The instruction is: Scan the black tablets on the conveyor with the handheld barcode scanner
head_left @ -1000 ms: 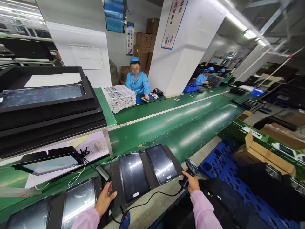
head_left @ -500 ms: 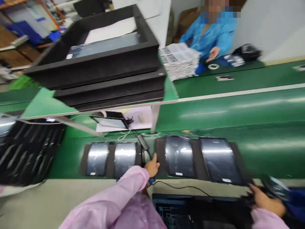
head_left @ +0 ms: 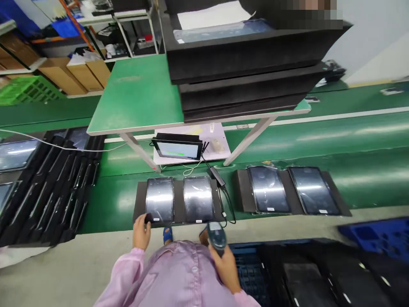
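Two tablets (head_left: 179,199) lay in a tray (head_left: 139,204) at the belt's (head_left: 105,213) near edge, my left hand (head_left: 141,230) pinching its corner, my right hand (head_left: 225,266) gripping the scanner (head_left: 216,235), whose cable (head_left: 229,204) might snag the tray.

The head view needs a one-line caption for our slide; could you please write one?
Right hand holds a handheld scanner near two tablets in a black tray on the green belt; left hand touches the tray's near edge.

Two trays, each holding two tablets, lay along the conveyor's (head_left: 351,145) near edge: one tray (head_left: 179,200) left, the other tray (head_left: 292,189) right. Behind them a small table (head_left: 134,94) carried stacked trays (head_left: 246,72) at its right end.
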A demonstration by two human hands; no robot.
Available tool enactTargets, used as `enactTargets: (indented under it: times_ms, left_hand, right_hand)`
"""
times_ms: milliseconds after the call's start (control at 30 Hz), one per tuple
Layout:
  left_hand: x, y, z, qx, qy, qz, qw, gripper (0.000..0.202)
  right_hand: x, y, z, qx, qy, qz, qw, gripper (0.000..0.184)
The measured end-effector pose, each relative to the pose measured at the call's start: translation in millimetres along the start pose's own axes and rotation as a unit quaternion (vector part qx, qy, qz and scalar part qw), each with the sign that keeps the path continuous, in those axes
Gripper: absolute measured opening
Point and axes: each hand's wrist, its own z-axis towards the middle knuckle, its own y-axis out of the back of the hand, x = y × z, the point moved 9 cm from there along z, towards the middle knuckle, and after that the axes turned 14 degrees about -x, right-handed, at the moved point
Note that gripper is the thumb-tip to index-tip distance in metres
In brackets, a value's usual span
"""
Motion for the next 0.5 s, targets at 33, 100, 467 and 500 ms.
enactTargets:
  times_ms: [33,100,467,500]
  left_hand:
    - [23.6,6.5,3.8,-0.008,-0.025,0.006,1.000,0.053]
    - [58.2,4.8,3.8,0.029,-0.081,0.007,0.996,0.055]
    - [93.4,-30.4,-16.7,0.096,-0.165,-0.057,0.980,0.056]
    - [94.7,-33.1,-17.6,0.097,-0.166,-0.058,0.980,0.057]
  right_hand:
    - [-0.9,-26.9,-16.7,0.019,0.016,-0.010,1.000,0.051]
    - [-10.5,-56.4,-35.9,0.011,0.031,-0.042,0.999,0.050]
    - [-12.1,-64.4,-38.9,-0.100,0.063,-0.095,0.988,0.042]
    - [-10.2,-64.3,-37.9,-0.108,0.062,-0.096,0.988,0.041]
